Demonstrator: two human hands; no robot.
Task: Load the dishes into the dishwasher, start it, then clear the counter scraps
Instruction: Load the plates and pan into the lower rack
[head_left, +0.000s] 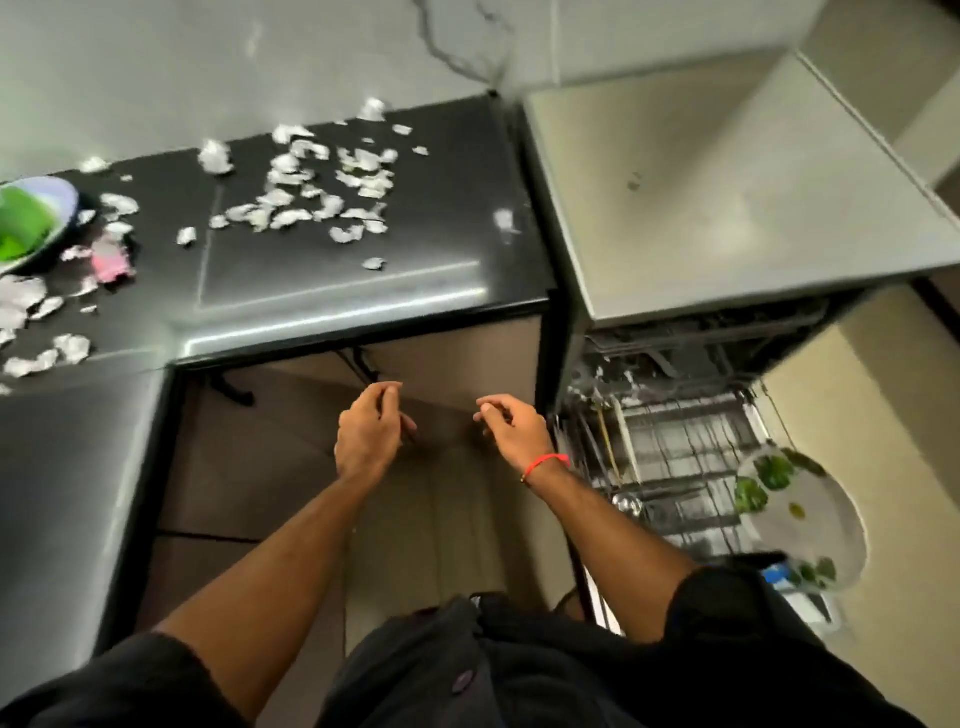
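Both hands are held out in front of the body, below the counter edge, over the brown cabinet front (457, 374). Left hand (371, 431): fingers loosely curled, nothing is gripped. Right hand (511, 428): fingers also loosely curled, nothing is held; a red band (545, 462) is worn on the wrist. The two hands are near each other but apart, and neither is touching the counter or the dishwasher.

The dishwasher (727, 208) is seen at right, just beside the black counter (363, 291), with its door open. The lower rack (675, 457) is pulled out. A white plate (810, 525) with green leaf print is seen at the rack's right end; a ladle or spoon (626, 501) is lying in the rack near its left side. Whether the plate is seated in the tines or only leaning cannot be told because of motion blur.

White scraps (311, 192) are scattered across the black counter, densest at mid-counter, with more (31, 322) along the left edge. A bowl (31, 223) with a green inside is cut off at the far left of the counter, scraps touching round it. A small pink item (110, 262) is lying just beside the bowl; what it is cannot be told.
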